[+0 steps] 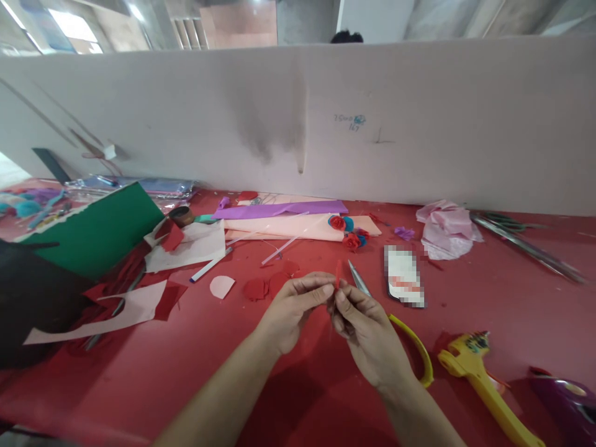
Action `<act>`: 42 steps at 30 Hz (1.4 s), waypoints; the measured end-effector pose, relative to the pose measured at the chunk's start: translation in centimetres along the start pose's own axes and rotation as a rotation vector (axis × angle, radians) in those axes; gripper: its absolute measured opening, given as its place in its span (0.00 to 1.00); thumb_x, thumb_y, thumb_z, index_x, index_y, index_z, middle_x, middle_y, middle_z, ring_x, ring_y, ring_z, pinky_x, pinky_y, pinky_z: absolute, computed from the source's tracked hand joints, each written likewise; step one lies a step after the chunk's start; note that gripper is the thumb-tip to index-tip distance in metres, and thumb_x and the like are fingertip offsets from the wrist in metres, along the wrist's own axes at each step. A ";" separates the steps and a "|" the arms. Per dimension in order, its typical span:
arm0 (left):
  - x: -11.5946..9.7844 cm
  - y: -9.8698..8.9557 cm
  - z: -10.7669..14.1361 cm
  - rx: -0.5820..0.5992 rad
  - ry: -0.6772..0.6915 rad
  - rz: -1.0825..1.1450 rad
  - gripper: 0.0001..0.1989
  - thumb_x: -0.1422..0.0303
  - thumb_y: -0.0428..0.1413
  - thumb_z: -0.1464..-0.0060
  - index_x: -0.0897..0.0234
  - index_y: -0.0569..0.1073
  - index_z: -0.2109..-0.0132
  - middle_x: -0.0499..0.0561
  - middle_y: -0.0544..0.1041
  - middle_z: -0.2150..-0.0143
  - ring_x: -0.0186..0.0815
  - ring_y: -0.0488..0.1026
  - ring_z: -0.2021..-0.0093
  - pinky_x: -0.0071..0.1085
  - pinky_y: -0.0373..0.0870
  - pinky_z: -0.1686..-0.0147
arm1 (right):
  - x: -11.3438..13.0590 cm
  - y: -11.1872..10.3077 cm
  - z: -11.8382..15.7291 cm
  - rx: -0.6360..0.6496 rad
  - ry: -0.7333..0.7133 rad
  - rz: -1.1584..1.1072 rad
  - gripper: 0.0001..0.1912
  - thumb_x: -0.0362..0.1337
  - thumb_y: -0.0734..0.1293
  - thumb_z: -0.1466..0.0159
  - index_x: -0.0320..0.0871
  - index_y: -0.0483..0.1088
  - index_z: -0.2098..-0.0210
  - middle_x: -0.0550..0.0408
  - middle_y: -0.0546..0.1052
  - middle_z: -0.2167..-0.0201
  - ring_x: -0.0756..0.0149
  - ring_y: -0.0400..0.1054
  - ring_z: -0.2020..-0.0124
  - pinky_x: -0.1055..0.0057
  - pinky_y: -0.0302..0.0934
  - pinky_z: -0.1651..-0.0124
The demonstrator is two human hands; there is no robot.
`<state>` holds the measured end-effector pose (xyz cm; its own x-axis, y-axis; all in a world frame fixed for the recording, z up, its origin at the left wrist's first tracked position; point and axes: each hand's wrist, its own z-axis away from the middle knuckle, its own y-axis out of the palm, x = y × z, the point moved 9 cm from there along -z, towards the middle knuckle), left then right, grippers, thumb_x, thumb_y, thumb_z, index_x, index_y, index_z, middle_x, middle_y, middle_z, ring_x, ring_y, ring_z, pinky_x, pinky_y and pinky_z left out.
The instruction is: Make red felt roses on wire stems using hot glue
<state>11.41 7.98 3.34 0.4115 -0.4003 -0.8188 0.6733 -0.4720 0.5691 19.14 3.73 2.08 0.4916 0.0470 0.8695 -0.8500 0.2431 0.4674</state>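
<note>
Red tabletop [218, 366]: flat, strewn with paper, tools and scraps.
Green sheet [107, 230]: tilted at left, ragged along one edge.
White paper [205, 245]: just right of it, bearing a red scrap [172, 237].
Peach paper [298, 231]: stretched across the back alongside a purple strip [284, 210].
Red-and-blue paper roses [352, 241]: resting at the peach paper's right end.
White stick [211, 266]: lying aslant near the white paper, blue-tipped.
Pink petal [222, 286]: flat, near rounded red petals [256, 289].
Scissors [359, 280]: pointing away, partly covered.
Phone-shaped item [404, 277]: pixelated, right of the scissors.
Crumpled pink paper [444, 230]: at back right, between a purple scrap [404, 233] and a metallic rod [528, 246].
Yellow-handled tool [491, 394]: at near right.
Purple object [554, 389]: near it, kind unclear.
</note>
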 end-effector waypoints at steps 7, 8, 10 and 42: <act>0.1 -0.4 0.2 -0.072 0.023 0.047 0.03 0.70 0.64 0.56 0.66 0.79 0.72 0.52 0.74 0.65 0.31 0.68 0.69 0.30 0.65 0.66 | 0.6 -0.5 -0.2 -0.006 -0.023 0.101 0.11 0.43 0.74 0.48 0.42 0.73 0.75 0.59 0.71 0.79 0.75 0.60 0.81 0.75 0.51 0.78; 0.0 -0.7 0.2 -0.094 0.025 0.056 0.04 0.70 0.64 0.57 0.66 0.78 0.73 0.51 0.74 0.67 0.31 0.68 0.68 0.29 0.65 0.65 | 1.0 -0.8 -0.1 -0.021 -0.057 0.131 0.10 0.42 0.74 0.47 0.43 0.74 0.74 0.60 0.71 0.79 0.75 0.61 0.80 0.76 0.52 0.77; -0.4 -1.2 0.3 -0.132 0.034 0.023 0.05 0.69 0.63 0.55 0.66 0.77 0.73 0.49 0.73 0.72 0.30 0.68 0.70 0.28 0.65 0.65 | 1.8 -1.5 0.0 -0.060 -0.121 0.178 0.08 0.40 0.74 0.46 0.44 0.74 0.71 0.61 0.71 0.79 0.75 0.61 0.78 0.76 0.54 0.74; -1.4 -1.8 0.8 -0.282 0.198 -0.691 0.03 0.70 0.58 0.50 0.62 0.77 0.67 0.45 0.73 0.73 0.30 0.65 0.71 0.26 0.62 0.69 | 3.1 -2.6 0.2 -0.216 -0.203 0.291 0.03 0.35 0.68 0.45 0.43 0.74 0.72 0.63 0.67 0.82 0.73 0.57 0.79 0.73 0.53 0.74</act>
<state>9.09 8.79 3.52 -0.0750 0.0733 -0.9945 0.9375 -0.3346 -0.0954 22.82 3.01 3.54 0.1705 -0.0433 0.9844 -0.8782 0.4464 0.1717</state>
